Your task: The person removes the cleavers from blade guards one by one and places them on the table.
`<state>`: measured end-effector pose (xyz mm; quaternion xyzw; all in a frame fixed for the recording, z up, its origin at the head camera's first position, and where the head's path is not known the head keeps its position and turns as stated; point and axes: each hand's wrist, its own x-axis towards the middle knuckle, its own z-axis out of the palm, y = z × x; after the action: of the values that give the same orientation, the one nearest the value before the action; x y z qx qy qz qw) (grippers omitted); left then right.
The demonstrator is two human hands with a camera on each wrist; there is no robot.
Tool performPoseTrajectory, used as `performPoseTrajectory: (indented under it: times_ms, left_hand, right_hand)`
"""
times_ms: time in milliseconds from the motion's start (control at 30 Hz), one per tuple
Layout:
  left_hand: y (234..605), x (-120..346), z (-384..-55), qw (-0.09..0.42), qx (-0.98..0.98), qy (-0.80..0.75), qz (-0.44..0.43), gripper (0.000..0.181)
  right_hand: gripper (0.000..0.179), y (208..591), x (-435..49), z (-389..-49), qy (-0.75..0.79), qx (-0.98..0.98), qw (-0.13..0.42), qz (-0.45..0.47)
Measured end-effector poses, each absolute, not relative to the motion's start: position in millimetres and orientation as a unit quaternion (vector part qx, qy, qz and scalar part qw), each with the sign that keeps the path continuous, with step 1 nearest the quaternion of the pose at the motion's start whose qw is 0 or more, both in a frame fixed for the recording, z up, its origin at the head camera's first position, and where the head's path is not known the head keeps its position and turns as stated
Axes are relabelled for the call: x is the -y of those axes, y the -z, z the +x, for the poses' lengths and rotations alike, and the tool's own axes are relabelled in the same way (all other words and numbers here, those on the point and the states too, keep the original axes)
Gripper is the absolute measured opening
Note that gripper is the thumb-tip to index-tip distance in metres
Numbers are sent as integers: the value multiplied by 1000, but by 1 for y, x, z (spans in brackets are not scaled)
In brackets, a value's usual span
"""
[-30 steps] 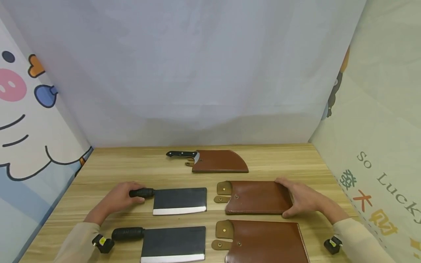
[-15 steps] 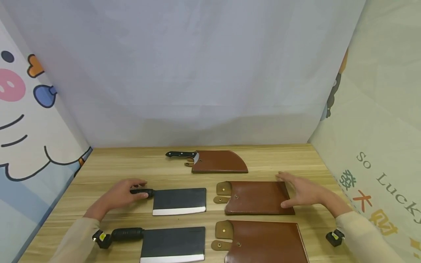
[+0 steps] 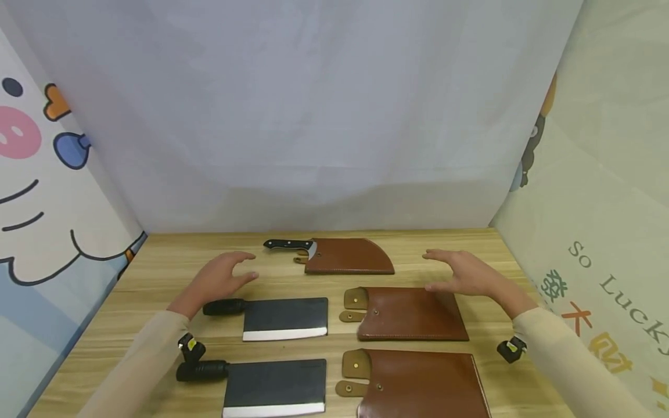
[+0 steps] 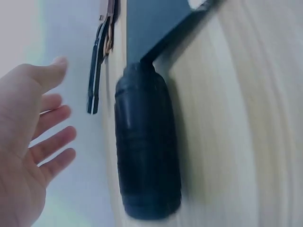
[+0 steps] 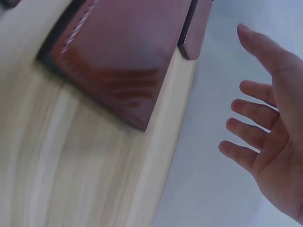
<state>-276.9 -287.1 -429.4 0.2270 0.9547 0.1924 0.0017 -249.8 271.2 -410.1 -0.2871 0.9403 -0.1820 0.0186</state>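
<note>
My left hand (image 3: 221,278) hangs in the air past the black handle (image 4: 147,146) of the middle cleaver (image 3: 285,315), fingers spread and holding nothing. Over the far right corner of the middle brown leather sheath (image 3: 407,316) is my right hand (image 3: 467,274), also holding nothing; in the right wrist view it stands apart from the leather. At the back lies a knife with a black riveted handle (image 3: 288,244), its blade inside a curved brown sheath (image 3: 349,256). The middle cleaver lies bare, its edge towards the front, left of its neighbouring sheath.
Nearer the front lie a second bare cleaver (image 3: 276,386) and a larger brown sheath (image 3: 425,383) with snap straps. The wooden table (image 3: 177,255) meets a pale curtain (image 3: 334,116) at the back. Printed cloths hang on the left and right.
My left hand has let go of the middle cleaver's handle and risen away towards the back. My right hand has left the middle sheath's end, moving back and slightly left. Cleavers and sheaths stay put.
</note>
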Motion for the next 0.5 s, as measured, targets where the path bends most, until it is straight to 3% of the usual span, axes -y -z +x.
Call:
performPoseTrajectory:
  times_ms: [500]
  left_hand:
    - [452, 265, -330, -16, -944, -261, 200, 68]
  right_hand:
    - [82, 426, -216, -287, 254, -939, 6, -233]
